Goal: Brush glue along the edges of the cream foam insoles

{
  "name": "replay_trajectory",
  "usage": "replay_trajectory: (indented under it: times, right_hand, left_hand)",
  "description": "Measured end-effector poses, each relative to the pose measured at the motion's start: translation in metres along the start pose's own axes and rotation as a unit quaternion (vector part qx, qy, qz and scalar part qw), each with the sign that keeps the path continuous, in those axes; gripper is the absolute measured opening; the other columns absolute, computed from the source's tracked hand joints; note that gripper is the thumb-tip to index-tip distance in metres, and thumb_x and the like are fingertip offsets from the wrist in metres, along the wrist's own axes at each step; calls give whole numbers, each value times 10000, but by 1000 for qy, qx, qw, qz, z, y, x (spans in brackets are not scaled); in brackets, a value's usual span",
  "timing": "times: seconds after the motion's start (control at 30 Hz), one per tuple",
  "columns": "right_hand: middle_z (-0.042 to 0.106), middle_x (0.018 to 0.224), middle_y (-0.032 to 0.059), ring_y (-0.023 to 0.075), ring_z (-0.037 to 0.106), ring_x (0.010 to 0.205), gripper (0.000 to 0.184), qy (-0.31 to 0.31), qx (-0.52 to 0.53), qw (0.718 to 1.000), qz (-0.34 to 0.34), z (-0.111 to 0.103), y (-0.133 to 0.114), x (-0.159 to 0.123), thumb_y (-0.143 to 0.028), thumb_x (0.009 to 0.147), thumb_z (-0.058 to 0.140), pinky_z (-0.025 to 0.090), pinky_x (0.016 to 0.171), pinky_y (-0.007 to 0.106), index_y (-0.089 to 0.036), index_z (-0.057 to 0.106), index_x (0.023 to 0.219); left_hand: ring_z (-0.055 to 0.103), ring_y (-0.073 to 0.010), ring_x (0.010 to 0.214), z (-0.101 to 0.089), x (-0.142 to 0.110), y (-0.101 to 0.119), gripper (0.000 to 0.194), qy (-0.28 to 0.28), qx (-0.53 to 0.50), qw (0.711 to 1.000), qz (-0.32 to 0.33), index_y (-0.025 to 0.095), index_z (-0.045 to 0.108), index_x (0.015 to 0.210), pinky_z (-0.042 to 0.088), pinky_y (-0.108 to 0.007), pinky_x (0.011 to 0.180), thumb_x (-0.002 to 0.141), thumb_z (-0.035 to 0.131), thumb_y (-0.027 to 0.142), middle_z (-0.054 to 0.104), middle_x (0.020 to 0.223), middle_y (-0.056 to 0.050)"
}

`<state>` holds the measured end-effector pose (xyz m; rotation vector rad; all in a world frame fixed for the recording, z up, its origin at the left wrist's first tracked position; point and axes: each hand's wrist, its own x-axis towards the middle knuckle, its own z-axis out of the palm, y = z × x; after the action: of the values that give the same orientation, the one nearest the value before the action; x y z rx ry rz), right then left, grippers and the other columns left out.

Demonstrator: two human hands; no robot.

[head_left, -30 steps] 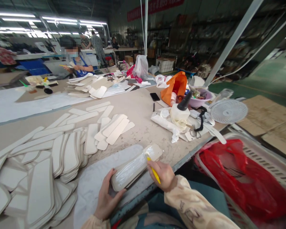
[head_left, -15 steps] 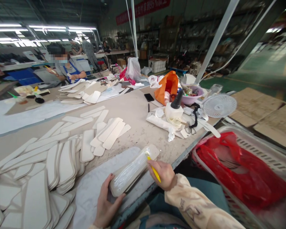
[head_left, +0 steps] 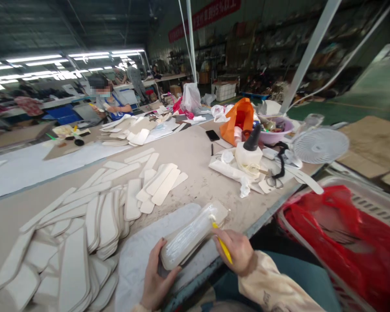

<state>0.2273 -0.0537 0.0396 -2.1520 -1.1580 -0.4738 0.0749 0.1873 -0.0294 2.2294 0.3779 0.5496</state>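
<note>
My right hand (head_left: 238,252) is closed round a brush with a yellow handle (head_left: 226,250). Its pale tip touches the far end of a long, round-cornered panel (head_left: 192,237), whose top is coated with a wet, glossy white layer. More panels seem to lie stacked beneath it. At the near left end, my left hand (head_left: 157,277) grips the stack between thumb and fingers. The stack rests on a white sheet (head_left: 134,247) at the table's edge. To the left lies a big heap of similar pale panels (head_left: 73,264), with a smaller pile (head_left: 162,184) farther back.
A white bottle with a dark cone top (head_left: 248,154), scissors (head_left: 274,181) and a phone (head_left: 212,135) lie beyond my hands. Behind are an orange bag (head_left: 237,117) and purple basin (head_left: 276,136). A fan (head_left: 321,145) and a red-lined basket (head_left: 351,229) stand right. A co-worker (head_left: 112,106) sits opposite.
The view has swung slightly, so everything sits farther right and mostly lower. The brush tip stays near the panel's far end, and both hands keep their hold.
</note>
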Motion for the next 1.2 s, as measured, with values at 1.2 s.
replay_trajectory:
  times: [1.2]
  right_hand:
    - [582,657,9,123,473,486,246,290,390,784,385,-2,103,-13,-419,856,588,392,426,257,-226,640,999]
  left_hand:
    - [611,-263,946,-9,208,-23,384,-42,432,898,-75,145,610,1125,465,-345,780,807,558,353,598,1128,-140]
